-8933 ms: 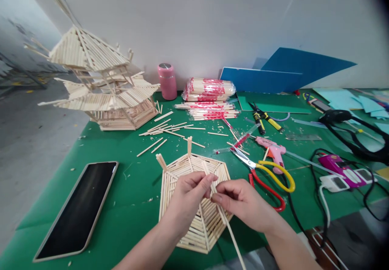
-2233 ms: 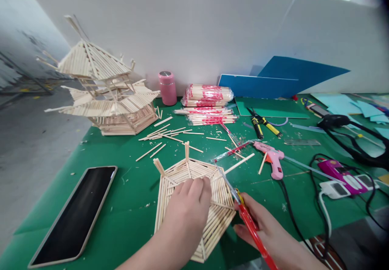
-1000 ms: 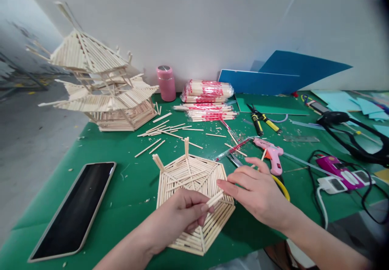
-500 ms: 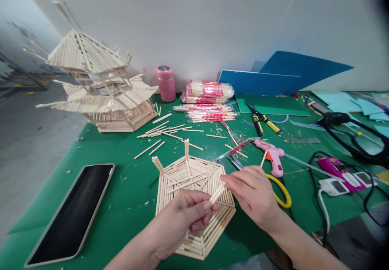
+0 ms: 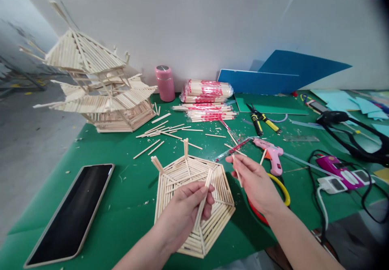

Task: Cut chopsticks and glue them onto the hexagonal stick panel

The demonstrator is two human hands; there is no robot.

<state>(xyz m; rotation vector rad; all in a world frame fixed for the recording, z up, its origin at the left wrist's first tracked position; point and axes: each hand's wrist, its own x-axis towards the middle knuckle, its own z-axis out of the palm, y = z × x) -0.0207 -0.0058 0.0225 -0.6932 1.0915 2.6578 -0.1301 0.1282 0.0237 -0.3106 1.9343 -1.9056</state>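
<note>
My left hand (image 5: 191, 207) is closed around a small bundle of thin wooden sticks (image 5: 208, 179), above a flat polygonal panel (image 5: 219, 213) built from rows of sticks. Two short stick posts stand up at the panel's far-left corners, one of them a post (image 5: 186, 148) at the back. Off the panel's right side, my right hand (image 5: 253, 181) pinches a single wooden stick (image 5: 237, 172) between thumb and fingers. A pink hot glue gun (image 5: 272, 152) lies just beyond that hand. Red-and-yellow handles (image 5: 281, 187) show partly beneath the right forearm.
A tiered stick pagoda (image 5: 103, 87) stands at the back left, with a phone (image 5: 71, 213) in front. Loose sticks (image 5: 164, 130), wrapped stick bundles (image 5: 208, 99), a pink flask (image 5: 165, 84) and yellow-black pliers (image 5: 258, 120) lie farther back. A power strip (image 5: 343, 176) with cables is at right.
My hands have moved apart. The right hand has drawn away to the right with one stick, while the bundle in my left hand has tipped more upright. More of the red handle now shows.
</note>
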